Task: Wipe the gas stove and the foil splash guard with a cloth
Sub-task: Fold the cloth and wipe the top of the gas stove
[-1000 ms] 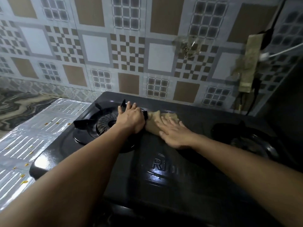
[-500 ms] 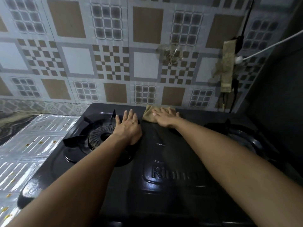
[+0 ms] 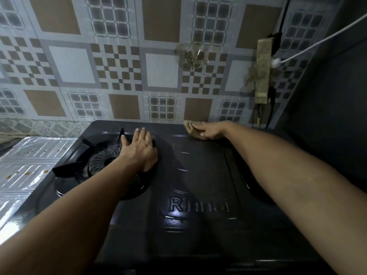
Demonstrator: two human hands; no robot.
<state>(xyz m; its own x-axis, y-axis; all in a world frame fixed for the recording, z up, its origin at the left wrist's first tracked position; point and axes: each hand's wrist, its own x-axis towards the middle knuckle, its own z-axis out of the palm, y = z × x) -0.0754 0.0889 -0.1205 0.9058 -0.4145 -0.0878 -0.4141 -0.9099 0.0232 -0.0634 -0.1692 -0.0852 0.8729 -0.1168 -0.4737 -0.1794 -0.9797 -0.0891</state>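
1. One cloth (image 3: 193,130), tan, at the stove's far edge, 12 o'clock; our right hand (image 3: 210,132) presses it flat, fingers straight, pointing toward 9.
2. One gas stove (image 3: 198,175), black; we count one burner (image 3: 103,161) visible, at 10.
3. Our left hand (image 3: 141,149), spread, rests on that burner's grate.
4. One foil splash guard (image 3: 29,167), at 9, nearer our left hand; we judge it unwiped.

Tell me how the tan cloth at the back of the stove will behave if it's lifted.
The cloth would probably go limp and drape, since it lies crumpled and flattened under the right hand. It looks thin, so likely light. Pushed along the smooth stove top, it should slide and bunch rather than roll.
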